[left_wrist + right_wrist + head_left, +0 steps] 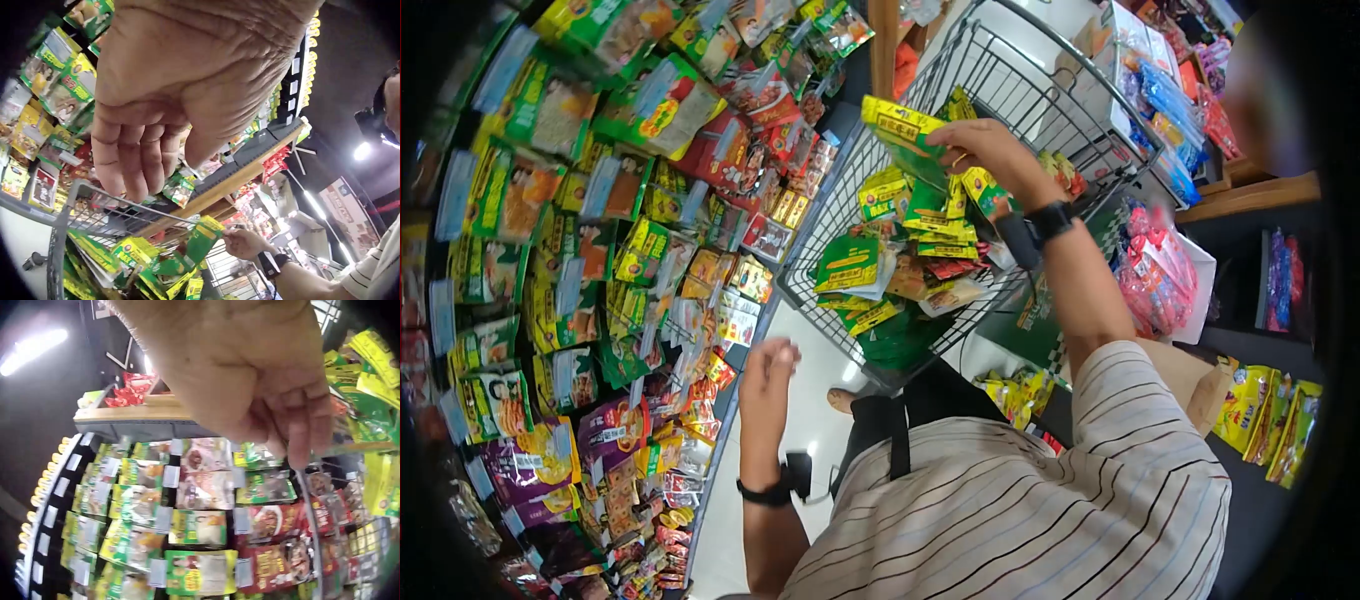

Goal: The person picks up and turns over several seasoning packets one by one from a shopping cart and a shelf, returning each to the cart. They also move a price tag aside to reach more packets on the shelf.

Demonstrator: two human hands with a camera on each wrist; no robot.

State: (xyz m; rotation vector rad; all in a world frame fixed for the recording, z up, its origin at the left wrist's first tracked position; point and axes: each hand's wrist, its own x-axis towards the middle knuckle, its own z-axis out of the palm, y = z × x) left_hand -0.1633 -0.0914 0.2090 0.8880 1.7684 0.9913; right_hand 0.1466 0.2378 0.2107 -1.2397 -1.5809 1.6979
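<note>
Green-and-yellow, a slanted packet (907,132) is pinched by the right hand (988,152); the cart (887,377) lies beneath. The left hand (767,385) is held apart, relaxed and empty.

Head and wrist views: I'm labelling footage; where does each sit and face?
Head: on the head, facing forward and down at the cart; left hand, right hand, shirt show.
Left wrist: on that wrist, facing past the left hand to shelf packets; right hand shows.
Right wrist: on that wrist, facing past the right hand to shelf packets.
Head and left wrist share cart and held packet.
</note>
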